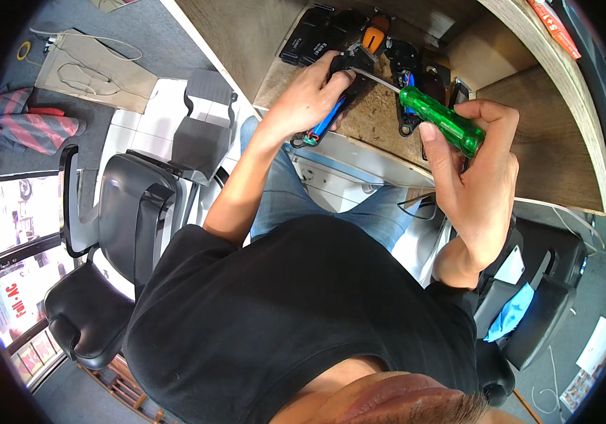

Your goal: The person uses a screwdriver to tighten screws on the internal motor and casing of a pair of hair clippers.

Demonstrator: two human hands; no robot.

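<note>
My left hand (310, 95) grips a hair clipper (331, 109) with a black top and a blue inner body showing. My right hand (479, 169) holds a screwdriver (437, 113) by its clear green handle. The screwdriver's metal shaft reaches to the clipper's head, by my left thumb; whether the tip sits in a screw I cannot tell. A second opened clipper part (407, 99) with blue inside lies right of my left hand on the wooden shelf (373, 131), near black pieces (317, 35) and an orange-and-black item (373, 39).
A wooden cabinet wall (529, 127) rises at the right. Black padded chairs (137, 219) stand at the left and lower right (550, 297). A cloth (34, 120), a board with cables (91, 71) and a blue packet (511, 311) are around me.
</note>
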